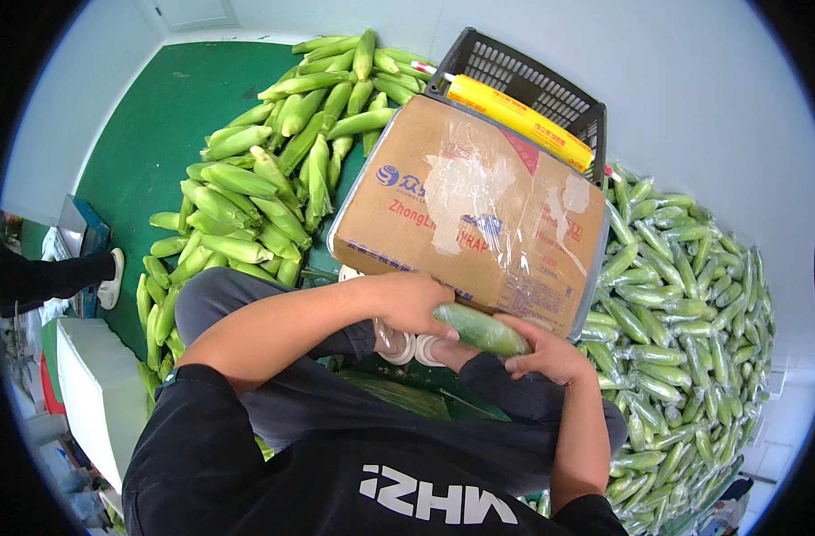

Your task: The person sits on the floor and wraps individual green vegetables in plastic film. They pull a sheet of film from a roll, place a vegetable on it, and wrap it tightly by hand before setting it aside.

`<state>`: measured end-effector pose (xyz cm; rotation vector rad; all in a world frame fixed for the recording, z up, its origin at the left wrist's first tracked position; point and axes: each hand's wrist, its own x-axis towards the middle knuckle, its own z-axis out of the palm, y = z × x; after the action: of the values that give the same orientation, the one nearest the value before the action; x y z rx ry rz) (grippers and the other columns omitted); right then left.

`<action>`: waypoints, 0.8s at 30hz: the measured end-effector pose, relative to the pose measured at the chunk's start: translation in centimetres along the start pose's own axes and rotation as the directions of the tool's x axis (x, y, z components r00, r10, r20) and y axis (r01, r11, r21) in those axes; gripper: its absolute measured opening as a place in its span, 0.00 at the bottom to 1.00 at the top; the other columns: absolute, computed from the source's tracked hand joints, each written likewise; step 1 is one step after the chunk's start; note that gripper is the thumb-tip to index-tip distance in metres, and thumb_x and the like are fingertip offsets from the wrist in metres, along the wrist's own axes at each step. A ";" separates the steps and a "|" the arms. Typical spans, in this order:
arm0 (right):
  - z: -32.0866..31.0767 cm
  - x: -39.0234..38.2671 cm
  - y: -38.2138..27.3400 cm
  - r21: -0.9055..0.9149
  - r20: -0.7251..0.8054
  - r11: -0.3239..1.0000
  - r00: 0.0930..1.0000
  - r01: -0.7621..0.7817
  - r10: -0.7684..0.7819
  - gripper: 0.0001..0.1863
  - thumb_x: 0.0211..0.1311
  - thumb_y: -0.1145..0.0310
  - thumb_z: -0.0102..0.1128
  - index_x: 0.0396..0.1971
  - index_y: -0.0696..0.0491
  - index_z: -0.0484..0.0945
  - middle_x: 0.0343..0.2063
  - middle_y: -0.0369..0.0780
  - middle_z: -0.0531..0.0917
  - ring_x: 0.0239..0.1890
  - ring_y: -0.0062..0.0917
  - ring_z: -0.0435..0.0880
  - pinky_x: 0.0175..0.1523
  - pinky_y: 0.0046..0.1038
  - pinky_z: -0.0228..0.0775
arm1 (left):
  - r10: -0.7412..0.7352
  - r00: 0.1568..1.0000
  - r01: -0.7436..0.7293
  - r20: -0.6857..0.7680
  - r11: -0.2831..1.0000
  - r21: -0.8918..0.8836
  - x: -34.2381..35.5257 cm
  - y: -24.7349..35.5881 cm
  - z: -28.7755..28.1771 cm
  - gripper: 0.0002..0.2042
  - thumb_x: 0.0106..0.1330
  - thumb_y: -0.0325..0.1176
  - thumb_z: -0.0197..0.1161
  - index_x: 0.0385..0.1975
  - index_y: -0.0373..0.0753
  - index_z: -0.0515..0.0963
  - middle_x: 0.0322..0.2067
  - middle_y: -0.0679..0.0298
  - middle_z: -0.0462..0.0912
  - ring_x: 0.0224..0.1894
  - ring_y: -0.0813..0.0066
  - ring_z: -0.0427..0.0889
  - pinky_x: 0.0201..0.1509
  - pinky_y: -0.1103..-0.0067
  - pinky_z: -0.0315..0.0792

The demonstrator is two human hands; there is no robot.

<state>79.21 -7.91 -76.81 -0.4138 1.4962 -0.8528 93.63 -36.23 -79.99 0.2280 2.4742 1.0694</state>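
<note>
An ear of corn (483,330) in its green husk, shiny with clear film, lies crosswise between my two hands at the near edge of a cardboard-topped work surface (407,232). My left hand (414,304) closes on its left end, fingers curled. At the other end, my right hand (549,350) grips it between thumb and fingers. A yellow roll of cling film (519,121) rests along the far side of the cardboard, which is partly covered by clear film and tape.
Unwrapped corn (238,210) is heaped on the green floor to the left. Film-wrapped corn (684,330) forms a large pile at the right. A black plastic crate (524,67) stands behind the cardboard. A white box (90,393) and another person's leg (59,272) are at far left.
</note>
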 end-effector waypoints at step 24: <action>-35.8 -13.1 9.3 0.021 -0.973 0.480 -0.092 0.877 0.210 0.20 0.76 0.69 0.52 0.64 0.57 0.68 0.41 0.45 0.86 0.27 0.18 0.80 0.27 0.20 0.72 | -0.679 0.537 0.843 -0.501 0.410 0.349 -13.7 -34.6 -9.4 0.32 0.58 0.26 0.68 0.66 0.43 0.70 0.70 0.54 0.66 0.75 0.50 0.61 0.71 0.54 0.66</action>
<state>48.71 16.79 -77.21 0.7145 1.9692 -2.7068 102.29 -70.46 -94.90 -0.9318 2.5606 -0.0749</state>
